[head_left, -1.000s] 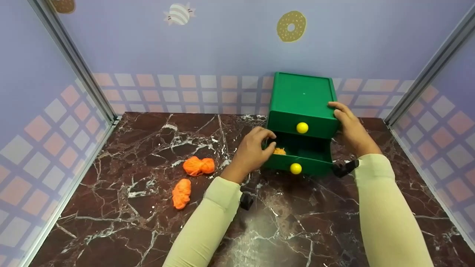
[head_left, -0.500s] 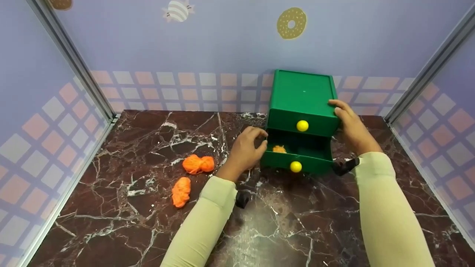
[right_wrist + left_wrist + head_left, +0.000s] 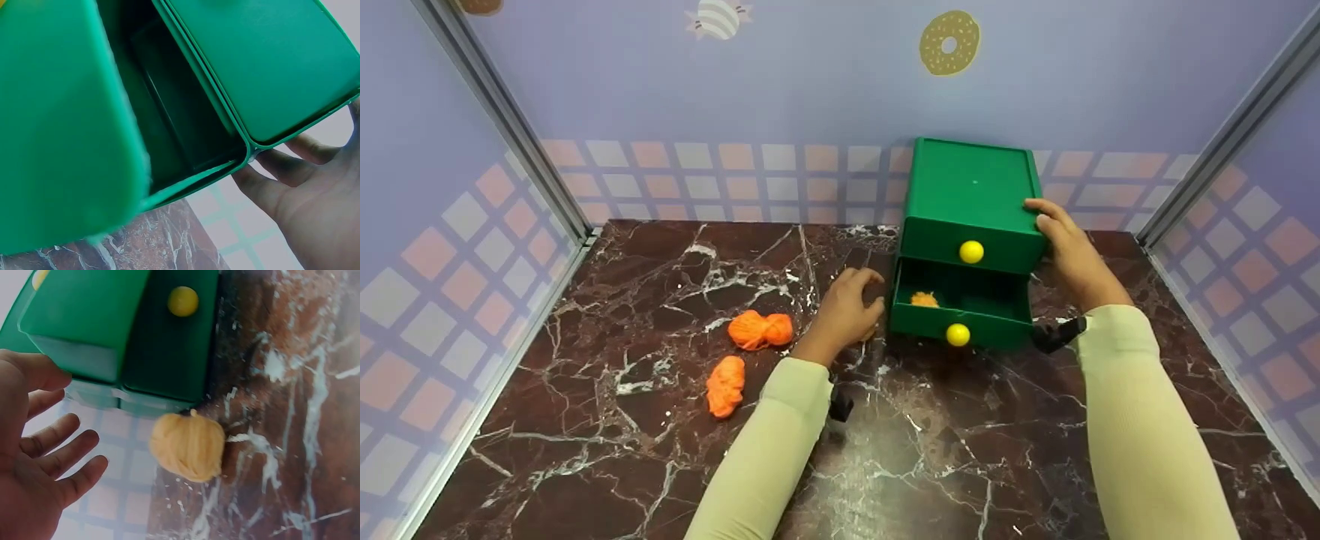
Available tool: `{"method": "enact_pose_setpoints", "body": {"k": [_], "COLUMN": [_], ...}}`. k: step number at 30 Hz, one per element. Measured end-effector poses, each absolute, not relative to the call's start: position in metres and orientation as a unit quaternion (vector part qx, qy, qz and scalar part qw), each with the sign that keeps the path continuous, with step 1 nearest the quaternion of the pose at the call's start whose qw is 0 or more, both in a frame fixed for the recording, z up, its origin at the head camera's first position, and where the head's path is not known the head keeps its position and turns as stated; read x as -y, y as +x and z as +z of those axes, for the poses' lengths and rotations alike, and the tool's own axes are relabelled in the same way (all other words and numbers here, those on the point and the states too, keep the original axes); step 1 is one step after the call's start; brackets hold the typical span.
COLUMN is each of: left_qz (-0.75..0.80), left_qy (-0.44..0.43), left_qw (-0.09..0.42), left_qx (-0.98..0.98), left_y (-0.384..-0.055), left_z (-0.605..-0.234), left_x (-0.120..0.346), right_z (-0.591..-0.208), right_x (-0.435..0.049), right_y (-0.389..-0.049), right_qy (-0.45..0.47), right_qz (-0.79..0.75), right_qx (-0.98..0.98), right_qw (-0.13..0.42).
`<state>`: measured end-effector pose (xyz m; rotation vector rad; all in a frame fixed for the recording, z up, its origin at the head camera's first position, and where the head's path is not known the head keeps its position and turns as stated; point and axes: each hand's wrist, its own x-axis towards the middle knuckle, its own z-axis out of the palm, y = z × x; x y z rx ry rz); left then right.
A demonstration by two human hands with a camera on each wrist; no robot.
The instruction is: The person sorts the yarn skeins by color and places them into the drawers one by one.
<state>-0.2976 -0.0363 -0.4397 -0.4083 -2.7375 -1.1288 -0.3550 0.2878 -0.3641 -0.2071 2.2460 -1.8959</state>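
In the head view a green two-drawer cabinet (image 3: 971,184) stands near the back wall, its lower drawer (image 3: 997,326) pulled out. A small orange-yellow yarn tuft (image 3: 924,299) shows inside the drawer's left end. My left hand (image 3: 840,311) hovers just left of that drawer, fingers loosely bent and holding nothing. Below its fingers in the left wrist view, a pale yellow yarn bundle (image 3: 188,447) lies beside the cabinet; in the head view it is mostly hidden by the hand. My right hand (image 3: 1076,259) rests against the cabinet's upper right side, fingertips at the top edge.
Two orange yarn skeins (image 3: 760,330) (image 3: 726,386) lie on the dark marbled table (image 3: 607,465), left of my left forearm. Yellow round knobs (image 3: 971,252) stick out from both drawer fronts. Patterned walls (image 3: 810,82) enclose the table at the back and both sides.
My left hand has moved left, away from the open drawer's edge, uncovering the yarn tuft inside. The right hand stays at the cabinet's side. The view has tilted slightly.
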Motion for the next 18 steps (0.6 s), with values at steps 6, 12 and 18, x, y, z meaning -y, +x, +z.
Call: {"method": "enact_pose_setpoints", "body": {"k": [6, 12, 18], "left_qz": [-0.366, -0.341, -0.314], "left_qy": [-0.124, -0.109, -0.095], "left_qw": [0.056, 0.025, 0.006], "left_qx": [0.921, 0.933, 0.945], "left_y": [-0.299, -0.300, -0.302], "left_z": [-0.447, -0.455, -0.464], "left_x": [0.037, 0.037, 0.035], "right_z": [-0.356, -0.344, -0.343], "right_x": [-0.284, -0.276, -0.275], "right_y": [-0.348, -0.335, -0.334], "right_qy": [-0.071, -0.065, -0.064], "right_qz": [-0.641, -0.643, -0.646], "right_qx": [-0.758, -0.757, -0.753], "right_qw": [0.097, 0.101, 0.109]}}
